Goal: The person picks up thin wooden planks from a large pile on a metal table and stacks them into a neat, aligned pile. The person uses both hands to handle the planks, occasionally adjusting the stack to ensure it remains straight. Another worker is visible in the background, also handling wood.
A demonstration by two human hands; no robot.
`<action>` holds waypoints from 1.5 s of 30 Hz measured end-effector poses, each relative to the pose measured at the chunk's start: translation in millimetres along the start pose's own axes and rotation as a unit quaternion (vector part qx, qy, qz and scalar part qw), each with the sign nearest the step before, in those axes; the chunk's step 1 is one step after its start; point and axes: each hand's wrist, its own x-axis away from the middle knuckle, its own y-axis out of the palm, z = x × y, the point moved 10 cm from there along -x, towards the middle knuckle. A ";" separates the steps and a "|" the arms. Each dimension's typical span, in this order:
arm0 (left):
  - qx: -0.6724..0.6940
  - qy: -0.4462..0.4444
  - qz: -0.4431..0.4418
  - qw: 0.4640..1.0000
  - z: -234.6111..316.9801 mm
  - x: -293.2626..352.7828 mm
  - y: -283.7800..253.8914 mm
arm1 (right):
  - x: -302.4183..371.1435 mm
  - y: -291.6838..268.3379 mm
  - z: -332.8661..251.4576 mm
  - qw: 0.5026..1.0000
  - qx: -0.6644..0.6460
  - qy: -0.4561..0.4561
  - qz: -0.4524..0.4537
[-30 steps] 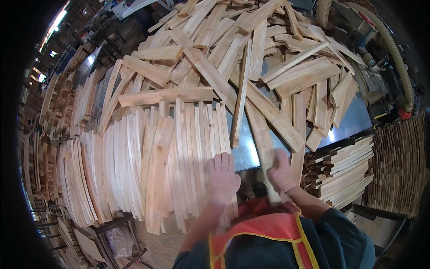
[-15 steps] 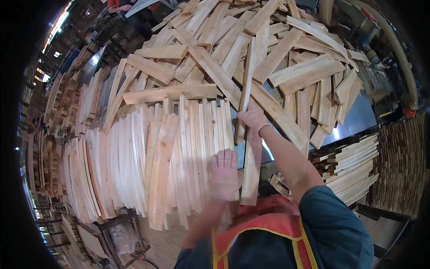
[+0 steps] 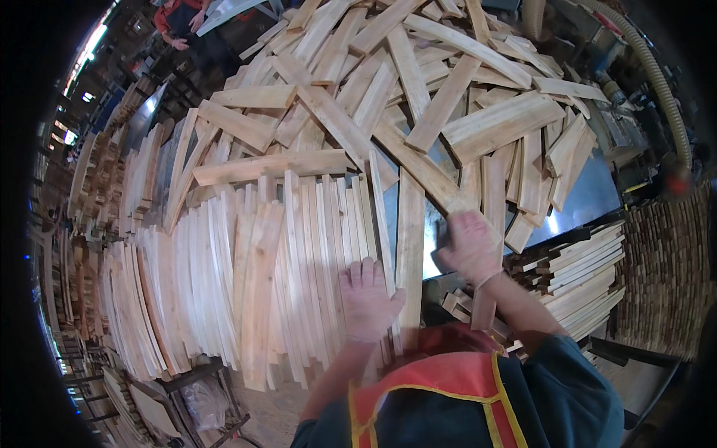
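My left hand (image 3: 367,299) lies flat with its fingers extended, against the right end of a row of light wooden boards (image 3: 299,261) standing on edge. The rightmost board (image 3: 382,239) of this row leans a little, its top end tilted left. My right hand (image 3: 472,246), slightly blurred, is over the near end of a diagonal wooden board (image 3: 418,160). Its thumb stands off to the left; whether the fingers close round the board cannot be made out. Between the hands a flat board (image 3: 410,239) points toward me. Both hands appear to wear thin pale gloves.
A jumbled heap of boards (image 3: 373,75) covers the far part of the metal table (image 3: 575,201). Stacked boards (image 3: 582,269) stand at the right, beside a darker stack (image 3: 665,269). A ribbed hose (image 3: 665,97) hangs at far right. Another person (image 3: 183,26) stands at far left.
My right hand has let go of the narrow board, which now stands at the row's right end, and has moved right to the diagonal board. My left hand stays by the row.
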 end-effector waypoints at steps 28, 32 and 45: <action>0.091 0.001 0.006 0.996 -12.2 21.2 20.4 | 118.0 81.5 -85.9 0.902 -0.231 0.000 -0.366; 0.004 -0.012 -0.001 1.000 -7.8 16.7 30.0 | 66.8 119.7 -24.4 0.931 -0.320 0.097 -0.147; 0.081 -0.041 0.004 0.996 16.2 -4.2 8.1 | -55.1 94.9 -42.5 0.876 -0.463 0.051 -0.127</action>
